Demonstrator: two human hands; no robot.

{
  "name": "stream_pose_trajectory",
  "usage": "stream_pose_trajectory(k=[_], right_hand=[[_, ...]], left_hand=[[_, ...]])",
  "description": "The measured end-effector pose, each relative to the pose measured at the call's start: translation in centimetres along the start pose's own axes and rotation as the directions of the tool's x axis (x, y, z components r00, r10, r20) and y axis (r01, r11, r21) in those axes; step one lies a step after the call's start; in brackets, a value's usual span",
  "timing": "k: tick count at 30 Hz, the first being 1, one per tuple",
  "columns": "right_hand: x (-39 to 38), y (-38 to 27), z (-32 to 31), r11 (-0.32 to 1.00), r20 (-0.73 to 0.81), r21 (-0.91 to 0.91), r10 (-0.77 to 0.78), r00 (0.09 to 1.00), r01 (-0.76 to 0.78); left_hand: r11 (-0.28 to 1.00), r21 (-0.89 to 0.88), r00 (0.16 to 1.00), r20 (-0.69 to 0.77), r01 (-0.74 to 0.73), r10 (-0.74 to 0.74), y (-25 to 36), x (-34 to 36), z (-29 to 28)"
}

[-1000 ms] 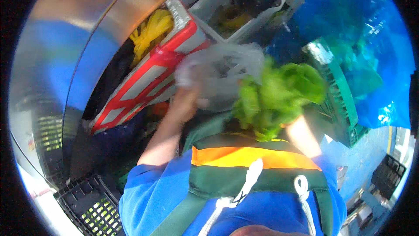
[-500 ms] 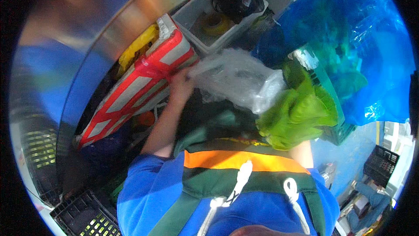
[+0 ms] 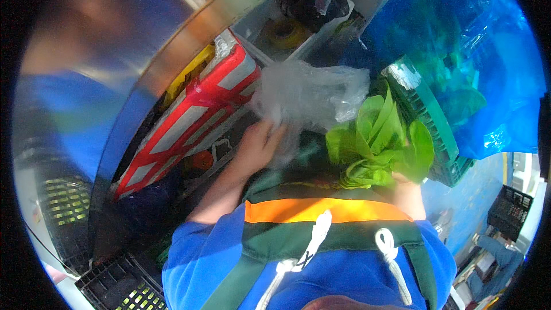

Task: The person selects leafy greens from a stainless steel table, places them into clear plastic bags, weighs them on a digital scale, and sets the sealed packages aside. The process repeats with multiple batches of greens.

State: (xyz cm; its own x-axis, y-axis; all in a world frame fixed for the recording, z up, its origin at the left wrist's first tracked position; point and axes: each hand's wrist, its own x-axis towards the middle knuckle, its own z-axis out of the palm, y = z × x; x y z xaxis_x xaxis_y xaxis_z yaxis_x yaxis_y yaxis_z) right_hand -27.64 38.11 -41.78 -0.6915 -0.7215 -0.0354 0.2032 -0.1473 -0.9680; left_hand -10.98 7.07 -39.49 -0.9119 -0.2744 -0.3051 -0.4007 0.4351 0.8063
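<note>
A clear plastic bag (image 3: 313, 89) is clutched by the left hand (image 3: 258, 142), while lettuce (image 3: 376, 146) beside the green crate (image 3: 435, 116) is apparently grasped by the right hand (image 3: 404, 181), mostly covered. In the white tub (image 3: 322, 37), a yellow roll (image 3: 284, 33) is contained.

clear glossy plastic bag (image 3: 324, 93); matt cloth apron (image 3: 350, 239)

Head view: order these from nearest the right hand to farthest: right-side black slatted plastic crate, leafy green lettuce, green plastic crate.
1. Leafy green lettuce: in the right hand.
2. Green plastic crate: just right of the lettuce.
3. Black slatted plastic crate: farther off, lower right.
</note>
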Motion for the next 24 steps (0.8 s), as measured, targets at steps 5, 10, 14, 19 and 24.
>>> stream_pose_trajectory(k=[5,10,14,19,24], right_hand=[[0.7,-0.6,1.7,0.999,0.088,-0.043,0.032,0.996,-0.028],[1.8,2.4,3.9,0.999,0.121,-0.026,0.033,0.992,-0.030],[2.2,2.8,2.1,0.996,0.074,0.087,0.002,0.997,-0.009],[2.2,1.8,0.5,0.999,0.071,0.047,0.020,0.997,-0.023],[0.6,1.3,1.5,0.999,0.134,0.031,0.020,0.991,-0.025]], left_hand=[[0.786,-0.560,0.965,-0.190,-0.260,0.183,3.5,4.5,5.0],[0.698,-0.577,0.854,0.003,-0.424,0.520,6.4,5.9,6.8],[0.903,0.051,0.898,-0.092,-0.426,0.429,2.0,7.9,0.9],[0.739,0.440,0.640,-0.381,-0.510,0.668,0.9,6.7,-1.6],[-0.085,-0.987,0.910,-0.162,-0.140,0.382,5.0,6.3,-4.9]])
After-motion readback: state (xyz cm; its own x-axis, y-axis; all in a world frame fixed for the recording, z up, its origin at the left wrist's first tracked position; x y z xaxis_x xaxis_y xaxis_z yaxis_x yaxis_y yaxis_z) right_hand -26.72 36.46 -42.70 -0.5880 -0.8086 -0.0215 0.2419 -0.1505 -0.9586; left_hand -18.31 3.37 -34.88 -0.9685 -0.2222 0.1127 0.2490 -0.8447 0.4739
